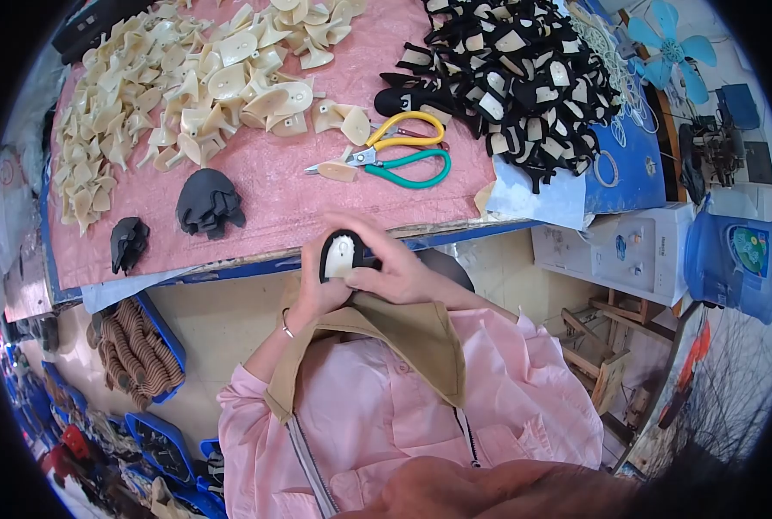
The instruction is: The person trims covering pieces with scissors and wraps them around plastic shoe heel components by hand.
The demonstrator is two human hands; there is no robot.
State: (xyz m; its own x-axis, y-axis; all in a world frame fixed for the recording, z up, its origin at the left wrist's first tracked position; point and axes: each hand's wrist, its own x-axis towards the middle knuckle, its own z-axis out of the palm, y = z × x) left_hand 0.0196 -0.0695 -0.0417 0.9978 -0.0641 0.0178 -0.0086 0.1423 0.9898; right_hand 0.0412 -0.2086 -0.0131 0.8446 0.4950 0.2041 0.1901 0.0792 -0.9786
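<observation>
Black-covered heel piece (pixel 343 256), pale face showing, in grip of left hand (pixel 319 284) and right hand (pixel 393 270), beside table (pixel 637 192).

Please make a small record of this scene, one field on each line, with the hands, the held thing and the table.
Left hand: grips one side of the held piece
Right hand: grips the other side
Held piece: black rim, whitish inside
Pink sheet: covers much of the table
Scissors: on the sheet, yellow and green handles
Cream pieces: heaped, left and centre
Black pieces: heaped, right
Dark grey stacks: two, near the front edge
</observation>
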